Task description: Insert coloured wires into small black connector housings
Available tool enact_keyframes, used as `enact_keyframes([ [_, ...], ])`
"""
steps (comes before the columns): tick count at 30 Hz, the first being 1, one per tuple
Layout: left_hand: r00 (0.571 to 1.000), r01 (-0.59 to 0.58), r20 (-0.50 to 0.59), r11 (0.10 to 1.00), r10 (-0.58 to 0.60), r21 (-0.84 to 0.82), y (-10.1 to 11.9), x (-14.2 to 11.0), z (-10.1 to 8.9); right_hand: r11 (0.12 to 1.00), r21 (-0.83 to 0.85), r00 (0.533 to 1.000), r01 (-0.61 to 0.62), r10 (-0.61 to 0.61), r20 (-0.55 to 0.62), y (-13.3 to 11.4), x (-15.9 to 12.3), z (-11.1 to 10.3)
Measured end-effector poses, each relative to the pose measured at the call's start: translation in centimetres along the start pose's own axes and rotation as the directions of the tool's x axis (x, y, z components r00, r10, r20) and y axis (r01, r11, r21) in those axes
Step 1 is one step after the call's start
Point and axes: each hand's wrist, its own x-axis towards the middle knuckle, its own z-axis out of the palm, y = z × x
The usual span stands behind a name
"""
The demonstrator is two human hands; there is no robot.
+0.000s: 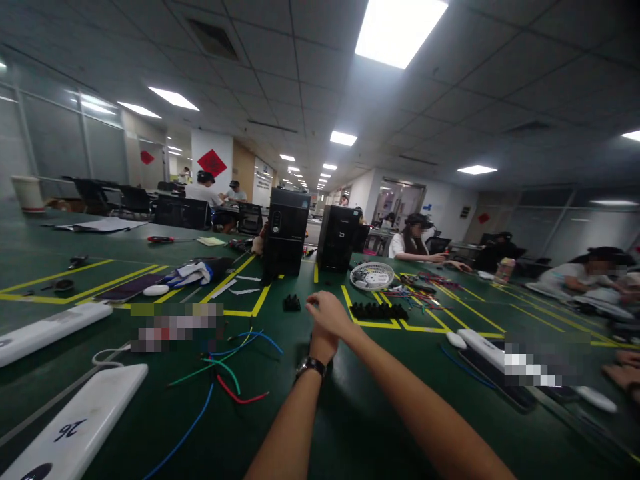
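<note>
My right hand (329,312) reaches in from the right and lies across my left hand (324,345) above the green table. Its fingers are curled together, and I cannot see what is in them, if anything. Most of my left hand, including the fingers, is hidden behind the right one. A dark wristwatch (311,366) is on my left wrist. Just left of the fingertips sits a small black terminal block (291,303). A longer black terminal strip (379,311) lies to the right of my hands, beside the yellow tape.
Loose coloured wires (227,373) lie on the left. Two black computer towers (286,230) stand at the back, near a white round basket (371,275). White power strips (80,427) and a screwdriver (161,239) are also on the left. Another person (413,240) sits further back right.
</note>
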Motion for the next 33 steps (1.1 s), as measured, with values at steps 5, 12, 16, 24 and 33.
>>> enact_keyframes([
  [5,0.993,-0.095,0.100,0.947,0.067,0.307,0.1,0.0,0.3,0.956,-0.183,0.973,-0.229,0.220,-0.069,8.4,-3.4,-1.0],
  [12,0.995,-0.094,0.087,0.860,0.058,0.502,0.1,0.5,0.7,0.974,-0.157,0.987,-0.161,0.162,-0.005,9.2,-5.8,0.6],
  [16,0.997,-0.081,0.026,0.859,0.079,0.506,-0.5,0.5,0.8,0.999,0.042,0.999,-0.027,0.028,-0.016,7.8,-6.4,0.7],
  [24,0.967,-0.225,0.217,0.841,0.132,0.492,-1.4,1.1,0.6,0.997,0.072,0.998,-0.019,0.024,-0.061,7.5,-8.9,-0.6],
  [33,0.980,-0.197,0.168,0.625,0.106,0.755,0.5,-0.8,0.8,0.793,-0.345,0.863,-0.503,0.437,-0.253,16.8,-14.7,-6.4],
])
